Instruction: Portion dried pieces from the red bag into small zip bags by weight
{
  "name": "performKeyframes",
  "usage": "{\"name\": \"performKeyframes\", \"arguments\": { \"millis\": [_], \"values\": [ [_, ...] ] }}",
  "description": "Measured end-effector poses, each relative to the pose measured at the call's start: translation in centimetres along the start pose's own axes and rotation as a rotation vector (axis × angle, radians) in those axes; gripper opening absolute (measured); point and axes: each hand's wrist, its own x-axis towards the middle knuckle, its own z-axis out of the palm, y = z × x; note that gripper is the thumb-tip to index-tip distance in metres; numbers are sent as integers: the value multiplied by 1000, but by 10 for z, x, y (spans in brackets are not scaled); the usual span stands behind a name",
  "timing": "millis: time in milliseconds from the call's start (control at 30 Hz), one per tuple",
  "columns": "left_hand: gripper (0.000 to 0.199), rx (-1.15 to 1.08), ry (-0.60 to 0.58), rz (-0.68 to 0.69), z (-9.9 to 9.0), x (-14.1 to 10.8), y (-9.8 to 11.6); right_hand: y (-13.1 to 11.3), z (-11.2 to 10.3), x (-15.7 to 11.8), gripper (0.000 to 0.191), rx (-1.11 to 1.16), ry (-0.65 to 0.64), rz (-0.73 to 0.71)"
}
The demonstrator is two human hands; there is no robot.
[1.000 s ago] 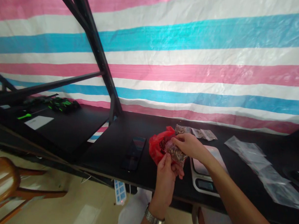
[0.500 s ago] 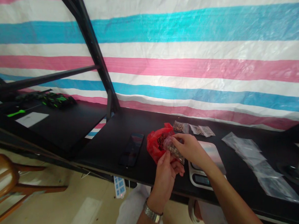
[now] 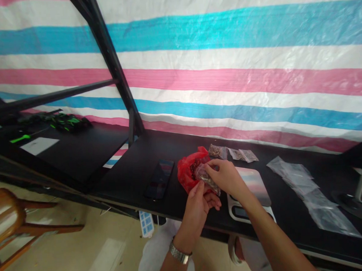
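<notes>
A small clear bag (image 3: 210,183) with brownish bits inside hangs tilted between my two hands, over the right side of an open red plastic bag (image 3: 187,173) that holds dark red pieces. My left hand (image 3: 198,202), with a metal watch on its wrist, pinches the clear bag's lower left edge. My right hand (image 3: 226,175) grips its upper part with thumb and fingertips. Just right of my hands is a white kitchen scale (image 3: 255,184), partly covered by my right forearm. Behind the red bag lie a filled clear bag (image 3: 217,151) and two smaller ones (image 3: 248,155).
A dark phone (image 3: 160,179) lies left of the red bag. Overlapping flat clear bags (image 3: 309,190) spread across the right side. A round-based stand (image 3: 352,204) is at the far right. Black frame bars (image 3: 115,70) rise at the left; a wooden chair (image 3: 7,215) stands below.
Both hands still hold the clear bag over the red bag, with only a slight shift. The whole view has moved a little, and the scale's display looks darker.
</notes>
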Motion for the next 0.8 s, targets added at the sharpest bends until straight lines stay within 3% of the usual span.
{"name": "performKeyframes", "arguments": {
  "millis": [233,433,633,733,800],
  "values": [
    [60,11,-2,18,-2,-1,3,4,-2,1,26,21,33,-14],
    [65,114,47,76,1,2,0,16,-7,2,30,178,10,-41],
    [77,377,192,252,4,-4,-8,20,-15,-5,31,345,-77,-55],
    [64,503,265,354,2,-8,-7,23,-25,-11,30,401,-126,-131],
    [49,460,271,362,1,-8,-6,27,-31,-15,31,429,-116,-167]
  ]
}}
